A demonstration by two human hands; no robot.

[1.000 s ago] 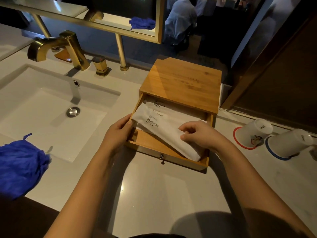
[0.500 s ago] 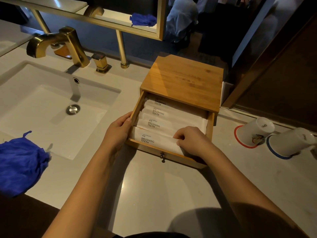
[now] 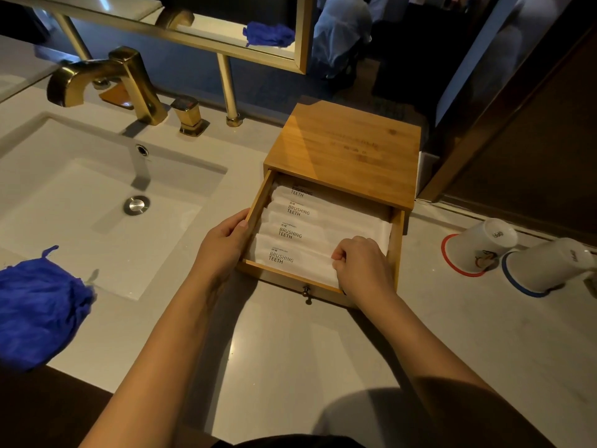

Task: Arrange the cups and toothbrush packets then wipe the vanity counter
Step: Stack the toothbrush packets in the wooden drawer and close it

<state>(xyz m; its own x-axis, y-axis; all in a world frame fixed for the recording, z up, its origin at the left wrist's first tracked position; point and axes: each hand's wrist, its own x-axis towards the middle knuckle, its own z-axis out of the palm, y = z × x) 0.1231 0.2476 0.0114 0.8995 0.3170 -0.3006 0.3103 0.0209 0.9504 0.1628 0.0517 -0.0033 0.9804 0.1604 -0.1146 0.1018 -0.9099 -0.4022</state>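
Since a second ago, the white toothbrush packet that the right hand (image 3: 363, 266) held slanted across the drawer has been laid flat, and four packets now lie in a neat row.

Only the head view is given. It shows a small bamboo drawer box (image 3: 349, 150) on the pale vanity counter (image 3: 290, 350), with its drawer (image 3: 292, 278) pulled out toward the person. The toothbrush packets (image 3: 310, 234) inside read "BRUSHING TEETH" and lie parallel, overlapping a little like shingles. The left hand (image 3: 223, 244) grips the drawer's left wall, thumb over the rim, steadying it. The right hand is curled on the right end of the nearest packet, fingers together and pressing or pinching it; whether it truly clamps the paper cannot be told. To the right, well apart from the box, two white cups lie tipped: a red-rimmed cup (image 3: 478, 250) and, just beside it, a blue-rimmed cup (image 3: 549, 266). A crumpled blue cloth (image 3: 35, 305) sits at the near left edge of the sink (image 3: 97, 202), below the brass faucet (image 3: 106, 82).

The packet arranging looks nearly done. The next move probably calls for releasing the packet, pushing the drawer shut by its small knob (image 3: 306, 291), then standing the cups in order before taking the cloth to the counter.
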